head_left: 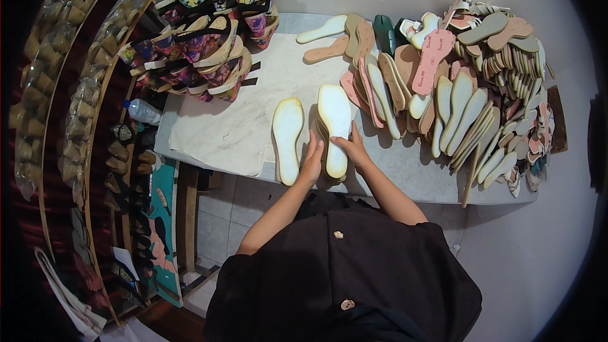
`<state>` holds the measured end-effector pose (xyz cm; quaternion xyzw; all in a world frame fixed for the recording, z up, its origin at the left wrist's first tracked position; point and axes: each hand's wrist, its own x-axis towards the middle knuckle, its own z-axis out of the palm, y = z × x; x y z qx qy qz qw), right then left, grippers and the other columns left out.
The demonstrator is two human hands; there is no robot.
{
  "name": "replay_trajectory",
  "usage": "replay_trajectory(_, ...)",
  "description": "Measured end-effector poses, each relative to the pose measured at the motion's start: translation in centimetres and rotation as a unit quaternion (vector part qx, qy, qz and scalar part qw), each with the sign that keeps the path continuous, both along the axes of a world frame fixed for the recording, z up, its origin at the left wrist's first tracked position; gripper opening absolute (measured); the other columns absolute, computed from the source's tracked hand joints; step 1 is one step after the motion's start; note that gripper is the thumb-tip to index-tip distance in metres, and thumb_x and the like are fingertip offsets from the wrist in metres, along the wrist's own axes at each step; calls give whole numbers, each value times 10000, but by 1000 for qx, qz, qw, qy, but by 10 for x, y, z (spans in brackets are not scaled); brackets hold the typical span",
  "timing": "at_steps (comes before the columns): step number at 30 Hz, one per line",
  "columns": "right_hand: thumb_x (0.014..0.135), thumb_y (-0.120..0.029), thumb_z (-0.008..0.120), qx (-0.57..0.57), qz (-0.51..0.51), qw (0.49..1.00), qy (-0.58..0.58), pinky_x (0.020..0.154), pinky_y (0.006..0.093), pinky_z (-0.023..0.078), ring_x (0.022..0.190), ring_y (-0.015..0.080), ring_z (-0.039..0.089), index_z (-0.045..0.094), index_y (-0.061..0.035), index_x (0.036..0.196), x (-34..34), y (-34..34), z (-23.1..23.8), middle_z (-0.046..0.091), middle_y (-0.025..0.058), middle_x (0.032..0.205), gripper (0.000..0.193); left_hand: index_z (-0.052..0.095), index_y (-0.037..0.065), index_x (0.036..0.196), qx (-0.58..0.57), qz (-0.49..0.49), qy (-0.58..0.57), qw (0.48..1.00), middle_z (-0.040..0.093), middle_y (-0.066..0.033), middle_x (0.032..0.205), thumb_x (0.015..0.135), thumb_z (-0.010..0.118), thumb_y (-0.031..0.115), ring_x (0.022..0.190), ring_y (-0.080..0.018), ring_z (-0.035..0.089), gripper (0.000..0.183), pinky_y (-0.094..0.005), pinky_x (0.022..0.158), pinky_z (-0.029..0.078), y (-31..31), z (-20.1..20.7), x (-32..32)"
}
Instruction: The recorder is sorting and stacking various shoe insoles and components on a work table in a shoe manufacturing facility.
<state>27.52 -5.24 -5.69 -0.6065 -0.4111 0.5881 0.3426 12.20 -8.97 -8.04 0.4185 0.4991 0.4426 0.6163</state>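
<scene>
A stack of white insoles [334,106] with yellowish edges lies on the table in front of me, toe ends pointing away. My right hand [353,151] grips its right side, thumb resting on the top insole and fingers down along the edge. Against the stack's left side my left hand [311,160] is pressed, its fingers partly hidden at the edge. Just left of that hand lies another white insole [288,139], apart from the stack. Lower layers of the stack show only slightly beneath the top one.
Pink, beige and white insoles [465,111] are heaped at the right. Floral wedge shoes [206,50] are piled at the back left. A dark green shoe form [384,35] stands near the wall. Left of the table are a plastic bottle [144,112] and racks of wooden-coloured heels [79,107].
</scene>
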Motion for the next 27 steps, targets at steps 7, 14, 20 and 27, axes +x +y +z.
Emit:
replay_trajectory(7, 895, -385, 454, 49, -69, 991, 104, 1049, 318, 245, 1260, 249, 343, 73, 8, 1431, 1, -11, -18, 252, 177, 1430, 766, 143, 45, 1423, -141, 63, -153, 976, 178, -105, 1471, 970, 291, 427, 1351, -204, 173, 610, -333, 1086, 147, -10, 18, 25)
replay_trajectory(14, 946, -467, 302, -1, -79, 973, 216, 1058, 304, 223, 1296, 220, 298, 228, -33, 1412, -13, -25, -6, 294, 122, 1427, 641, 262, 8, 1387, -183, 13, -152, 971, 364, -123, 1382, 974, 257, 451, 1257, -198, 356, 606, -297, 1030, 282, -12, 19, 36)
replay_trajectory(20, 854, -281, 546, 260, -96, 958, -72, 1037, 376, 240, 1237, 310, 352, 379, 9, 1300, 19, -26, 2, 389, 194, 1304, 558, 183, 11, 1412, -155, 41, -153, 975, 224, -121, 1458, 969, 229, 470, 1341, -214, 210, 640, -304, 1080, 189, -10, 6, 26)
replay_trajectory(27, 692, -169, 656, 165, -2, 765, -623, 974, 623, 181, 1124, 252, 471, 486, -114, 1219, 111, -16, 32, 528, 95, 1148, 557, 179, 59, 1423, -44, 92, -35, 994, 176, -109, 1485, 960, 236, 457, 1381, -217, 113, 613, -396, 1096, 58, -3, 63, -2)
